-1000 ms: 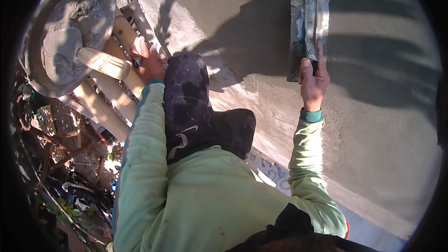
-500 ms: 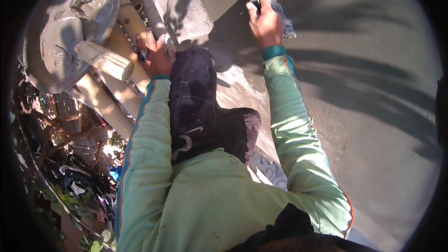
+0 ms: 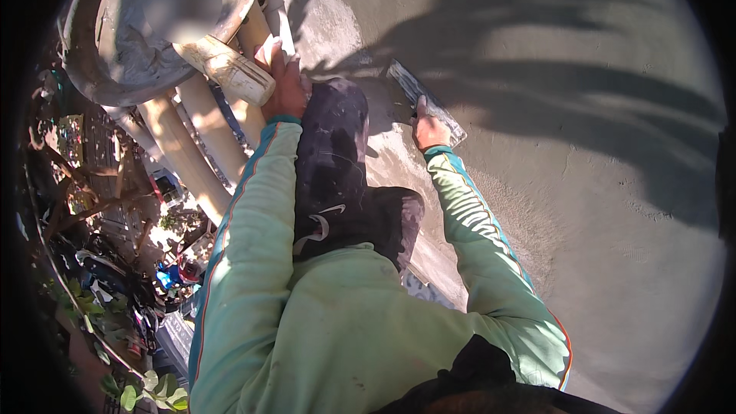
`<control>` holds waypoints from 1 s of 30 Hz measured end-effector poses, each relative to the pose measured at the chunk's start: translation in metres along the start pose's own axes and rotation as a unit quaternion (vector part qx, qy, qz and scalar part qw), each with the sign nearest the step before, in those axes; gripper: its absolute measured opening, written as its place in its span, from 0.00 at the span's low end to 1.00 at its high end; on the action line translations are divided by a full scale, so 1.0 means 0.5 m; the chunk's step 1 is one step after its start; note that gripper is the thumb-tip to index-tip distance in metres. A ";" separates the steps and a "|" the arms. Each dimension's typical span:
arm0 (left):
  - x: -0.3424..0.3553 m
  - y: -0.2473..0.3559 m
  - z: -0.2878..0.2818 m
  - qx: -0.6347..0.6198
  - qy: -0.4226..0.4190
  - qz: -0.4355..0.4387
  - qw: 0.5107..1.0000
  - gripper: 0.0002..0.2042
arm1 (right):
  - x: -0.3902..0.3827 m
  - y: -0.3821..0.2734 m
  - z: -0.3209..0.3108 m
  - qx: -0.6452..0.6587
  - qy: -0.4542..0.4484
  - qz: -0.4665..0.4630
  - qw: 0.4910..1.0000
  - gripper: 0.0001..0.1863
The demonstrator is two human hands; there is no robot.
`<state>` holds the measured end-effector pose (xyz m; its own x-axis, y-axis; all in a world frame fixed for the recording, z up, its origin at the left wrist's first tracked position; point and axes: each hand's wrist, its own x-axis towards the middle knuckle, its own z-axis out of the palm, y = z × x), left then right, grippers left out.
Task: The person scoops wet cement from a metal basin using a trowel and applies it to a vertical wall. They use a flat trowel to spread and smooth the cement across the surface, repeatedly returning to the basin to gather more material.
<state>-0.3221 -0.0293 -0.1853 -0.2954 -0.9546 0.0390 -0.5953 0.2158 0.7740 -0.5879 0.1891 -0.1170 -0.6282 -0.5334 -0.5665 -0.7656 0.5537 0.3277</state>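
Observation:
My right hand (image 3: 432,126) is closed on a metal plastering trowel (image 3: 408,80), which lies diagonally against the grey cement surface (image 3: 613,276) just right of my dark-trousered leg (image 3: 333,130). My left hand (image 3: 285,86), beside that leg, has its fingers curled over the bamboo poles (image 3: 176,134). Just above and left of it, a round metal basin (image 3: 115,92) of grey mortar sits on the poles, with a wooden-handled tool (image 3: 234,69) sticking out over its rim; the middle of the basin is blurred.
A pale, rough strip (image 3: 326,8) runs between the poles and the smooth cement, which carries leaf-like shadows. At the lower left are jumbled debris (image 3: 107,261), branches and green leaves (image 3: 153,391), seen below the poles.
My right hand and trowel swept up and left, then came down close beside my leg, the trowel now angled. The basin, poles and left hand appear higher and further right in view.

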 end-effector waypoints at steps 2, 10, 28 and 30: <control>-0.004 0.005 -0.009 0.083 -0.015 0.018 0.996 0.24 | -0.090 0.083 0.091 -0.111 -0.117 0.031 0.986 0.40; -0.006 -0.005 0.008 0.182 -0.019 0.058 0.981 0.25 | -0.199 0.158 -0.115 -0.181 0.165 -0.060 0.968 0.39; -0.010 0.014 -0.019 0.198 -0.023 0.069 0.978 0.25 | -0.210 0.088 -0.449 0.228 0.386 -0.074 0.891 0.33; -0.006 0.011 -0.017 0.205 -0.022 0.071 0.976 0.26 | -0.116 0.034 -0.392 0.150 0.309 -0.076 0.936 0.33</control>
<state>-0.3180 -0.0273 -0.1758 -0.4237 -0.9009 0.0939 -0.7919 0.4188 0.4443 -0.5916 0.1040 0.0697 -0.5463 -0.8375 -0.0143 -0.8376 0.5463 -0.0004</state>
